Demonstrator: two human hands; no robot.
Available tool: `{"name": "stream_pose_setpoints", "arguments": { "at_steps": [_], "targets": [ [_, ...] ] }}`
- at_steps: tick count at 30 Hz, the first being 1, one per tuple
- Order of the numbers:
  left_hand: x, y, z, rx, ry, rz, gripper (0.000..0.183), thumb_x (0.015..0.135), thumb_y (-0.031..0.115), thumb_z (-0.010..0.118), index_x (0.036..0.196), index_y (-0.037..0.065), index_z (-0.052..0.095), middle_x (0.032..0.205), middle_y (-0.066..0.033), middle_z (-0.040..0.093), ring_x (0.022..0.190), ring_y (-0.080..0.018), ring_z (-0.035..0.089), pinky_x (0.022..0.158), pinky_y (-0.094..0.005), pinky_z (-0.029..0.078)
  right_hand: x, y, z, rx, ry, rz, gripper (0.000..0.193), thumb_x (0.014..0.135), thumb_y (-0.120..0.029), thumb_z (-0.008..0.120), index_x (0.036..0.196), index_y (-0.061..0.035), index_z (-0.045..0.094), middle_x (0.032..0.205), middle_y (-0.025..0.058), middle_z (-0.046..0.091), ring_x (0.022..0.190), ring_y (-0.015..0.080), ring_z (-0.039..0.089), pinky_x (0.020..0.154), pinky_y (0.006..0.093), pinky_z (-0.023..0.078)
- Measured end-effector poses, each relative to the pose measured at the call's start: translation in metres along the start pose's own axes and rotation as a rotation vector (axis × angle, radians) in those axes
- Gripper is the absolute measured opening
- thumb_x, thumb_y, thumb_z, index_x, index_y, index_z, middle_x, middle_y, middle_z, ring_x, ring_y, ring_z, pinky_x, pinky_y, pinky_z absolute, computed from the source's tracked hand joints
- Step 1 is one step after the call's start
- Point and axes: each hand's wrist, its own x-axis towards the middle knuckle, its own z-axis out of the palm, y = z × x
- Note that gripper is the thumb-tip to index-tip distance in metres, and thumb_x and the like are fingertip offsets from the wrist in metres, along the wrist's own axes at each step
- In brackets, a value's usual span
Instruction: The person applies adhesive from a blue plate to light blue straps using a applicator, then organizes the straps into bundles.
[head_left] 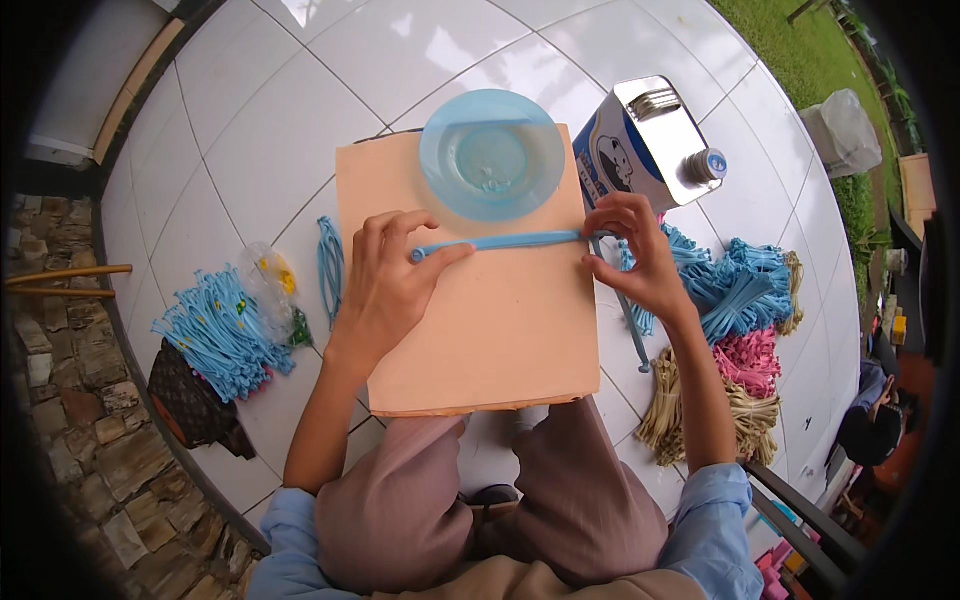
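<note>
A blue cord-like strap (pixel 525 241) lies across the upper part of a peach-coloured board (pixel 480 330) that rests over my knees. Its left end, with a small round tip, is at my left hand (pixel 385 275), whose thumb presses along it while the fingers curl above. At the board's right edge my right hand (pixel 640 255) pinches the strap between thumb and bent fingers. Beyond that hand a darker blue length (pixel 632 335) hangs down past the edge, ending in a knob. Just behind the strap sits a translucent blue plate (pixel 440 165) holding a little clear liquid.
A metal can (pixel 640 140) with a screw cap stands back right. Bundled blue straps (pixel 745 285), pink straps (pixel 748 362) and beige straps (pixel 752 415) lie right. More blue straps (pixel 225 330), a clear plastic bag (pixel 265 290) and a brown patterned bag (pixel 190 405) lie left.
</note>
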Motion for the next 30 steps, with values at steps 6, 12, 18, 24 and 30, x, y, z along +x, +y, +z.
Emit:
{"name": "stream_pose_setpoints", "arguments": {
  "at_steps": [6,12,18,24,30],
  "targets": [
    [0.010,0.032,0.014,0.084,-0.117,0.140,0.039,0.075,0.009,0.062,0.113,0.008,0.061,0.116,-0.0036,0.053,0.102,-0.0226,0.046,0.087,-0.0354,0.043,-0.001,-0.003,0.002,-0.072,0.041,-0.029,0.050,0.074,-0.007,0.068,0.115,-0.0033,0.040,0.095,0.0101,0.059,0.095,0.0201,0.059,0.092,0.0348,0.044],
    [0.015,0.042,0.029,0.102,-0.140,0.147,0.050,0.077,0.015,0.062,0.125,0.009,0.052,0.117,-0.0025,0.053,0.104,-0.0217,0.045,0.088,-0.0355,0.043,-0.003,0.008,0.006,-0.077,0.048,-0.078,0.054,0.073,-0.008,0.071,0.116,-0.0034,0.040,0.098,0.0101,0.058,0.099,0.0200,0.057,0.094,0.0351,0.042],
    [0.016,0.044,0.034,-0.060,-0.133,0.062,0.053,0.076,0.015,0.065,0.127,0.011,0.051,0.118,-0.0028,0.050,0.105,-0.0232,0.043,0.091,-0.0352,0.039,-0.021,0.037,0.019,0.102,0.226,-0.200,0.066,0.068,-0.015,0.079,0.118,-0.0055,0.037,0.102,0.0113,0.059,0.106,0.0220,0.055,0.103,0.0416,0.032],
    [0.015,0.042,0.036,-0.112,-0.115,0.037,0.053,0.075,0.012,0.066,0.126,0.010,0.051,0.118,-0.0043,0.049,0.104,-0.0244,0.042,0.092,-0.0360,0.038,-0.028,0.047,0.032,-0.105,0.344,-0.365,0.060,0.070,-0.014,0.077,0.117,-0.0066,0.040,0.109,0.0128,0.059,0.114,0.0264,0.051,0.104,0.0487,0.030],
    [0.013,0.040,0.040,-0.095,-0.065,0.045,0.052,0.074,0.012,0.066,0.124,0.010,0.053,0.116,-0.0043,0.050,0.104,-0.0246,0.043,0.091,-0.0359,0.038,-0.014,0.006,0.016,-0.525,0.333,-0.381,0.037,0.071,-0.004,0.071,0.106,-0.0061,0.057,0.102,0.0078,0.058,0.101,0.0279,0.052,0.088,0.0402,0.041]
  ]
}}
